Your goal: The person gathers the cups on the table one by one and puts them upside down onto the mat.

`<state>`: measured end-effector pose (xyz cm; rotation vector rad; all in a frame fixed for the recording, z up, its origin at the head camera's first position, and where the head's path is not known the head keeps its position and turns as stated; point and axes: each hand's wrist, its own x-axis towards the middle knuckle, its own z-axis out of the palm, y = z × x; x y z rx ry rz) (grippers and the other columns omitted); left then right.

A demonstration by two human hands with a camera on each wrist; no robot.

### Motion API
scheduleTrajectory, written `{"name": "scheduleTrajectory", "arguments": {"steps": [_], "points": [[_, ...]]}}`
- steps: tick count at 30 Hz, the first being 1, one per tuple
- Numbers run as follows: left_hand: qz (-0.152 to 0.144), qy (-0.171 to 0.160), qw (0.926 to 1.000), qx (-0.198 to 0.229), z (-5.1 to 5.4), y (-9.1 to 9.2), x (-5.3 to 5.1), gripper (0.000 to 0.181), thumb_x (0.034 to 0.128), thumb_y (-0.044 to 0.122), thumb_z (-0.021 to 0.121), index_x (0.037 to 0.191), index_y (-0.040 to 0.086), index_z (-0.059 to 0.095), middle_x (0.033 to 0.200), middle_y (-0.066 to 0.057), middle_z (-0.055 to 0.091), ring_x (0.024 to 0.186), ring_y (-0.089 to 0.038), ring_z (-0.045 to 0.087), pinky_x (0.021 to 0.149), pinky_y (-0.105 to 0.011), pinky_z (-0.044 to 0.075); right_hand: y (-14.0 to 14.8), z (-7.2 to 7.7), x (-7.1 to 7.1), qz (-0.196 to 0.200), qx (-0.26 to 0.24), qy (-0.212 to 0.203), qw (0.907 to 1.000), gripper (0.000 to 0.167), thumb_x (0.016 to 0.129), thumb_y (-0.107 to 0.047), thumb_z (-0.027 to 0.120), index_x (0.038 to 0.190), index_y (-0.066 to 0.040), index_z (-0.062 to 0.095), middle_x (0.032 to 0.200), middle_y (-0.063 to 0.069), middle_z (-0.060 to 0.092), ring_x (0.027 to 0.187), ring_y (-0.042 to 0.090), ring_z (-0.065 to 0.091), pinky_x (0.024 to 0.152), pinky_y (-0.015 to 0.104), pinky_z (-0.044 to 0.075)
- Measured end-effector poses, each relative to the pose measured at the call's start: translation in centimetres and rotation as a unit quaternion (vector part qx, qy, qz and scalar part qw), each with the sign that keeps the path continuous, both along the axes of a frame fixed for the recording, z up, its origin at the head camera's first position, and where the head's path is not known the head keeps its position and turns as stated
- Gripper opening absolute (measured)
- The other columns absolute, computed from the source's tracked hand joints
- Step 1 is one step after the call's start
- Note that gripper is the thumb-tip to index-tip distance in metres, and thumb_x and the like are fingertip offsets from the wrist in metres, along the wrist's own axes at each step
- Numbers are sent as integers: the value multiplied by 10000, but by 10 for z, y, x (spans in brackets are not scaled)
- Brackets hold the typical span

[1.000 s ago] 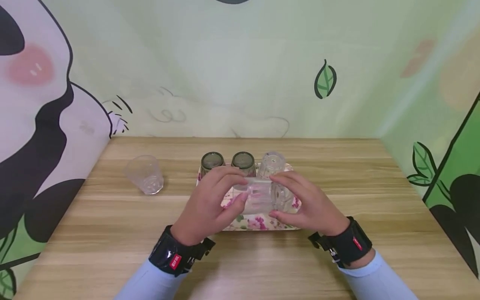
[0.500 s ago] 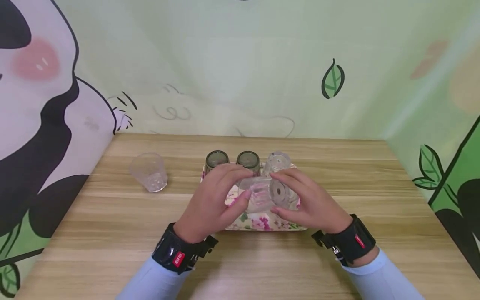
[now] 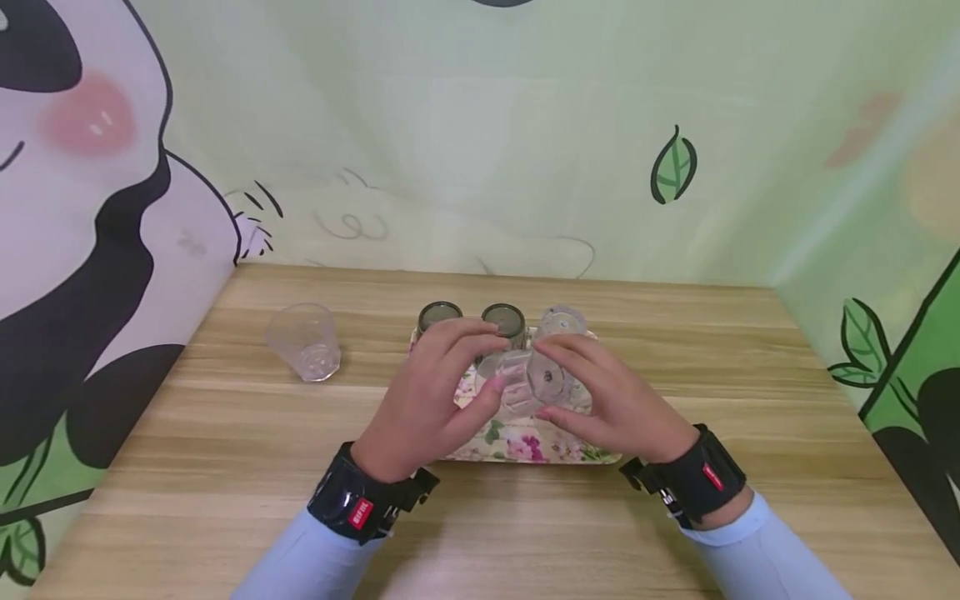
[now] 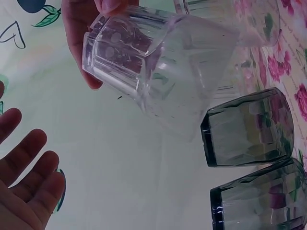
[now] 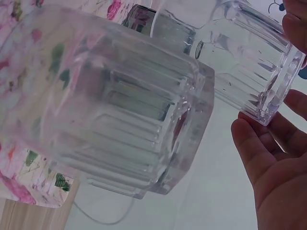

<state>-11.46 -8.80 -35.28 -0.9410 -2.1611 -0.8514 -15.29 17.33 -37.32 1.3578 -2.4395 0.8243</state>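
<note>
My right hand pinches the base of a clear drinking glass between thumb and fingers. The glass hangs tilted over a floral tray, base raised and mouth facing down and left. My left hand is beside its mouth end; in the left wrist view its fingers are loosely bent and apart from the glass. Two grey glasses and a clear one stand upside down along the tray's back. Another upside-down clear glass fills the right wrist view, mostly hidden by my right hand in the head view.
A clear glass stands upright on the wooden table, left of the tray. A wall with painted cartoon pictures rises behind the table's back edge and along both sides.
The held glass has turned so that its base faces the head camera more and its mouth points further down. Both hands keep nearly the same places; the head view has shifted slightly.
</note>
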Motion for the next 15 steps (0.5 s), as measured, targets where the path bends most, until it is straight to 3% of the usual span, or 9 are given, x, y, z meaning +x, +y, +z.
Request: {"name": "scheduleTrajectory", "arguments": {"steps": [15], "points": [[139, -33, 9999, 10, 3, -3, 0, 477, 979, 315, 526, 1381, 61, 565, 1300, -125, 608, 1200, -261, 565, 1025, -402, 474, -13, 3, -3, 26, 362, 129, 9993, 744, 878, -334, 773, 1505, -99, 449, 1447, 99, 517, 1347, 240, 476, 1097, 447, 441]]}}
